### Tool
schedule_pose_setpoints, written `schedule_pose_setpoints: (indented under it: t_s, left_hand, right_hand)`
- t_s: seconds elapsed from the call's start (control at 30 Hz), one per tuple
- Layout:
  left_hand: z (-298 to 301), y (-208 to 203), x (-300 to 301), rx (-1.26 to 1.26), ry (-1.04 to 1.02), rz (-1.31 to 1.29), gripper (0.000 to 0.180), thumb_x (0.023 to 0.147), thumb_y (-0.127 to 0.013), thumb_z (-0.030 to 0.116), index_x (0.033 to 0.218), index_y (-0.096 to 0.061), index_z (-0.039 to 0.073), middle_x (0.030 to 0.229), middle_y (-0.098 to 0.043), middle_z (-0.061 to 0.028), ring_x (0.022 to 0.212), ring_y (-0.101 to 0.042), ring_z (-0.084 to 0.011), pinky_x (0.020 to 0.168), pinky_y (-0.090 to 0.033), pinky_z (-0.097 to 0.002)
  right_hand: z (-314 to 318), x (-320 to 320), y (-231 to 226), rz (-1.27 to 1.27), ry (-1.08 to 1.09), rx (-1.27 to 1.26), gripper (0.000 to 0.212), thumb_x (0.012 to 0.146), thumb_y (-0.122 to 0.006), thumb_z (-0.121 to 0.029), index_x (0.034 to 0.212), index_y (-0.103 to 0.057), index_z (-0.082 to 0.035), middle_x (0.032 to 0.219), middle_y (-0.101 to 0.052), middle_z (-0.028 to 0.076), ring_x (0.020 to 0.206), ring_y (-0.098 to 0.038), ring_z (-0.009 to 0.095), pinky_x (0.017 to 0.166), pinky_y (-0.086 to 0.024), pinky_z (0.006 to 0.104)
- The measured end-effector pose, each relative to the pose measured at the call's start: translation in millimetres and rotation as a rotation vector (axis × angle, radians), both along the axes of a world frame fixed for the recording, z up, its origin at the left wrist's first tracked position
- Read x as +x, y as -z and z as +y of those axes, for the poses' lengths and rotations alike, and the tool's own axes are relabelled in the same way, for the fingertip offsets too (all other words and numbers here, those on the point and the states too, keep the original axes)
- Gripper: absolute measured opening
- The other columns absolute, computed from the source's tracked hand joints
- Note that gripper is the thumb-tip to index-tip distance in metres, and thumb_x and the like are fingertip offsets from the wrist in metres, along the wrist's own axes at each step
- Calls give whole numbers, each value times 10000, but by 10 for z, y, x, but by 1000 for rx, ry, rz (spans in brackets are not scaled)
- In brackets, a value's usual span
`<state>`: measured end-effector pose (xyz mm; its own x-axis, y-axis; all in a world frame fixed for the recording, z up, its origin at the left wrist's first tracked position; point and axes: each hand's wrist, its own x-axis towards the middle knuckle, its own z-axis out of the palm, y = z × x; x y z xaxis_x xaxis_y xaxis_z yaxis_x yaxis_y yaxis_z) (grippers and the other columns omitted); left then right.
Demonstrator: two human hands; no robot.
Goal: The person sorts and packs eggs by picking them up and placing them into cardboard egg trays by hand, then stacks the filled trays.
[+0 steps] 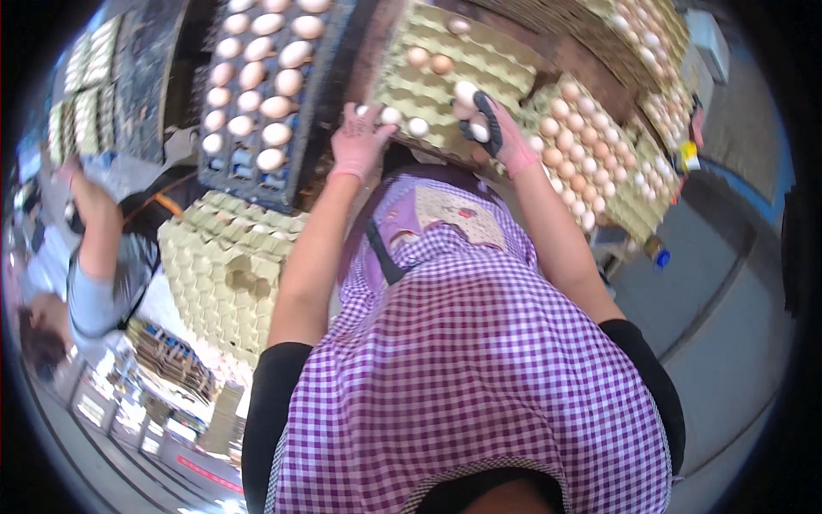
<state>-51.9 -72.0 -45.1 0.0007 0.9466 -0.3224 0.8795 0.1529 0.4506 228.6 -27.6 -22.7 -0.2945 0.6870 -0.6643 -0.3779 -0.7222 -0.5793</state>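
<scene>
An egg tray [497,81] of greenish-grey pulp lies in front of me, with a few brown eggs [442,64] in its far part. At its near left corner my left hand [358,144], in a pink glove, curls its fingers and thumb around white eggs [390,116]. Another pale egg [418,128] sits in the tray just right of that thumb. Over the tray's near right side, my right hand [505,137], gloved in pink with a dark palm, grips white eggs [465,92]. One more egg [479,133] shows against its dark palm.
Rows of eggs [276,107] rest on a dark roller conveyor [295,163] at the left. Below it stands a stack of pulp trays [214,283]. A filled tray [618,201] lies at right, near a blue-capped bottle [658,253]. Another person [103,274] works at far left.
</scene>
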Motion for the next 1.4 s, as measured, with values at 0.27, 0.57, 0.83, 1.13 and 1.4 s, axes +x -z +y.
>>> schedule_pose_setpoints:
  t_s: [0.27, 0.57, 0.83, 1.13, 1.4]
  left_hand:
    - [-607, -881, -361, 183, -577, -232, 516, 863, -753, 302, 1306, -614, 76, 1214, -579, -218, 1175, -553, -398, 1028, -442, -458]
    - [-280, -802, -1831, 5, -1051, -32, 665, 937, -604, 503, 1466, -465, 125, 1443, -530, -234, 1408, -398, -407, 1126, -381, -485]
    - [-475, -267, -2625, 112, -1270, -25, 680, 911, -629, 455, 1377, -520, -27, 1337, -594, -287, 1218, -581, -393, 1029, -458, -469]
    - [-105, 45, -3163, 383, -1048, -367, 428, 882, -676, 268, 1166, -657, -53, 1156, -694, -257, 1114, -650, -390, 957, -484, -411]
    - [57, -207, -3496, 131, -813, -344, 474, 921, -552, 321, 1203, -657, -46, 1201, -647, -329, 1170, -604, -446, 993, -470, -440]
  right_hand:
    - [73, -273, -374, -230, -289, 158, 437, 972, -661, -326, 1287, -610, -27, 982, -621, 8, 783, -558, 93, 632, -454, 241]
    - [172, -967, -592, -229, -589, 316, 446, 965, -678, -322, 1269, -617, -2, 1054, -649, 21, 831, -598, 90, 698, -493, 228]
    - [-35, -2617, -1250, -794, -1176, 1439, 447, 782, -772, -391, 1169, -667, -194, 1391, -538, 191, 1078, -669, 309, 874, -547, 417]
    - [-195, -3382, -692, -895, -1390, 2035, 194, 897, -619, -229, 1068, -645, -140, 1128, -584, 150, 875, -676, 245, 655, -517, 368]
    - [-435, -3744, -623, -680, -1497, 1987, 243, 852, -588, -152, 1090, -633, -131, 1052, -586, 154, 810, -694, 276, 620, -524, 399]
